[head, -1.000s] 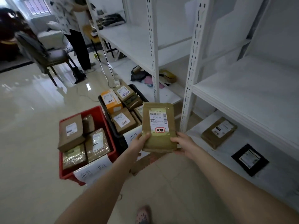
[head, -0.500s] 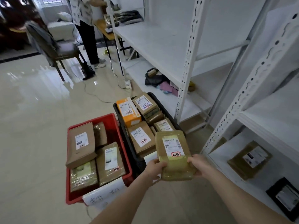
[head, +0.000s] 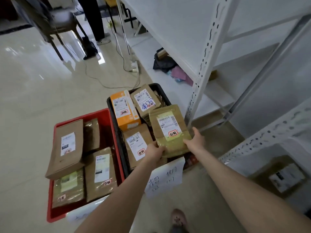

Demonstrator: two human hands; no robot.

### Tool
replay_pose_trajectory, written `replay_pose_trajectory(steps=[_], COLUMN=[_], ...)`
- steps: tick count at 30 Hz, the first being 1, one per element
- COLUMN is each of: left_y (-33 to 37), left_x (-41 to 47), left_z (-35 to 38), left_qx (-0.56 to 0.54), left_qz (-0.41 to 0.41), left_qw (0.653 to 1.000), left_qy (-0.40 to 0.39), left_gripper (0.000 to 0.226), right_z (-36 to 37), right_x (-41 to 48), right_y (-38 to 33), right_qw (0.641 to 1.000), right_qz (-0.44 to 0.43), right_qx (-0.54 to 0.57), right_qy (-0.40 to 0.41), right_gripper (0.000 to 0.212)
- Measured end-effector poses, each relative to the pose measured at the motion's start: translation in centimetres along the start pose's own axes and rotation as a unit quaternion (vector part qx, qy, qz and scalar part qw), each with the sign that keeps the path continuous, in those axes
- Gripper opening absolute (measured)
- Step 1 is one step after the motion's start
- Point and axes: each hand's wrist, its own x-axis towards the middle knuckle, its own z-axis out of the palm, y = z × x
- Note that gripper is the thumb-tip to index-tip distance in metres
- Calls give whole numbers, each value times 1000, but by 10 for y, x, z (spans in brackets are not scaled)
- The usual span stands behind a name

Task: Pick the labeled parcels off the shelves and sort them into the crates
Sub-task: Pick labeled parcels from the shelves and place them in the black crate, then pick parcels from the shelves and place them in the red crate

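Flat brown tape-wrapped parcel with a white shipping label and a red-framed sticker (head: 170, 130) is held tilted just above the right side of the black plastic crate (head: 121, 148) and is not yet set down. Its near-left corner is pinched by the left hand (head: 154, 151), thumb on top. Its right edge is gripped by the right hand (head: 196, 140), so both hands are clamped on it.

Step is judged as placing: the pick is done, the drop is pending.

Just below the hands, a white handwritten paper sign (head: 165, 179) is hung on the crate's near wall. To the right, another brown labelled parcel (head: 279, 175) is left on the low board of the white metal shelving (head: 204, 64), and is likely next to be picked.

The black crate is stacked with labelled brown parcels, with an orange cardboard box (head: 125, 110) at its far left. A red plastic crate (head: 104, 116), also filled with brown parcels, is set just beside it on the left.

Next move, as judged: the parcel is to be lowered flat onto the stack beneath, then released by both hands. The stack looks uneven, so sliding is a risk.
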Motion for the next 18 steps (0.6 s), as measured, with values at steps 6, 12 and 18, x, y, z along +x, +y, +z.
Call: replay_pose_trajectory(steps=[6, 12, 18], left_y=[-7, -7, -1], left_x=[17, 23, 16], left_z=[18, 17, 13], left_qx=[62, 129, 167], left_qz=[-3, 38, 53], left_qw=[998, 990, 983], left_qy=[34, 45, 47], left_gripper=[67, 69, 63], right_z=[12, 13, 3], right_x=[22, 24, 7], right_y=[10, 9, 10], right_qw=[995, 984, 989], right_qz=[-24, -32, -44], right_qx=[-98, -175, -136], right_qy=[-15, -26, -49], right_gripper=[50, 50, 71])
